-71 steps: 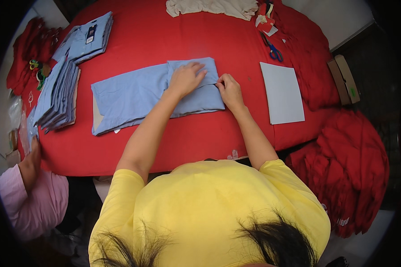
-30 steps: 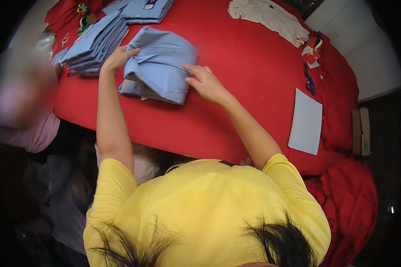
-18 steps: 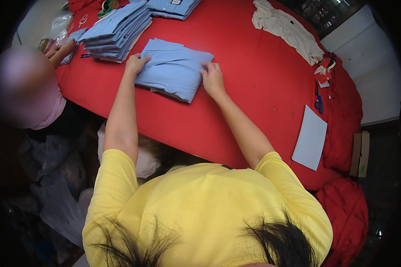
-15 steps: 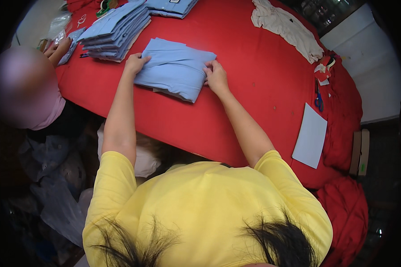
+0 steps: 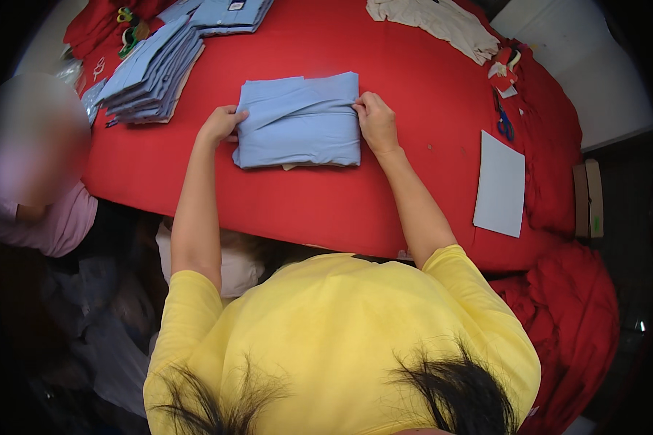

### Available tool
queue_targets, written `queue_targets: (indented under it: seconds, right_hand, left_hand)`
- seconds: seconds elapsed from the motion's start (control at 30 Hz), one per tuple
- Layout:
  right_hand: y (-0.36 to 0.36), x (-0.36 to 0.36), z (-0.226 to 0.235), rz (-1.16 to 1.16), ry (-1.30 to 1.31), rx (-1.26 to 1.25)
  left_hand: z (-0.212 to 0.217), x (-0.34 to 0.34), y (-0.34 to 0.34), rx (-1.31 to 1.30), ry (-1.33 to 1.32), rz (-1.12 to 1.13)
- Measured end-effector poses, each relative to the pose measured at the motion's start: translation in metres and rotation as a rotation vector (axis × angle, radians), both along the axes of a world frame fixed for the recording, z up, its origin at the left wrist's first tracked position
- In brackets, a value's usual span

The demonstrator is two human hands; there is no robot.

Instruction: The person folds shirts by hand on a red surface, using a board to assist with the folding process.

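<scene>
A light blue shirt [image 5: 297,123], folded into a rectangle, lies in front of me on the red-covered table [image 5: 326,199]. My left hand [image 5: 221,124] grips its left edge, thumb on top and the other fingers tucked out of sight beneath. At the upper right edge, my right hand [image 5: 376,122] pinches the cloth between thumb and fingers. A diagonal fold crosses the top of the shirt. A small pale edge peeks out under its near side.
Stacked folded blue shirts [image 5: 149,76] stand at the left, with more folded shirts [image 5: 230,16] behind. Along the right lie a pale cardboard sheet [image 5: 499,185], blue-handled scissors [image 5: 505,125] and a tape dispenser [image 5: 506,67]. A cream garment [image 5: 442,25] lies at the back. Another person [image 5: 51,210] is at the left.
The shirt has turned from slanted to nearly square with me, both hands still at its sides. My view has shifted, and the co-worker's hands are no longer visible.
</scene>
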State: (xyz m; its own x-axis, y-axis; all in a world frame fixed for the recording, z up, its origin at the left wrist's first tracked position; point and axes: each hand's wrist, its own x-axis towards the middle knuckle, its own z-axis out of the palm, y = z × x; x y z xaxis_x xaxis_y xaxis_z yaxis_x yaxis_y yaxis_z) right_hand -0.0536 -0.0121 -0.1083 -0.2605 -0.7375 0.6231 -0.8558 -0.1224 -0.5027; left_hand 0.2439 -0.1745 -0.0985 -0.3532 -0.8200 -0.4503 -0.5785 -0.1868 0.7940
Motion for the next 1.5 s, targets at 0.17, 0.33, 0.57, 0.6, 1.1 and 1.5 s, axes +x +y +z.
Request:
queue_targets:
  seconds: [0.17, 0.33, 0.57, 0.6, 1.1, 1.5]
  right_hand:
    - [0.022, -0.033, -0.005, -0.014, 0.012, 0.048]
    - [0.03, -0.045, -0.011, -0.007, 0.025, 0.049]
    - [0.048, -0.043, -0.011, -0.002, 0.027, -0.023]
    - [0.053, -0.041, -0.012, 0.014, 0.042, -0.04]
    - [0.069, -0.033, -0.014, -0.002, -0.213, 0.003]
    - [0.076, -0.04, 0.034, -0.001, -0.903, 0.351]
  left_hand:
    - [-0.006, -0.01, 0.041, 0.109, 0.017, -0.22]
    - [-0.006, -0.025, 0.063, 0.009, 0.037, -0.046]
    - [-0.019, -0.024, 0.067, -0.15, -0.021, -0.013]
    - [-0.021, -0.023, 0.068, -0.238, -0.127, -0.036]
    - [0.026, -0.246, 0.072, -0.813, -0.262, -0.552]
    - [0.028, -0.224, 0.059, -0.755, 0.234, -0.48]
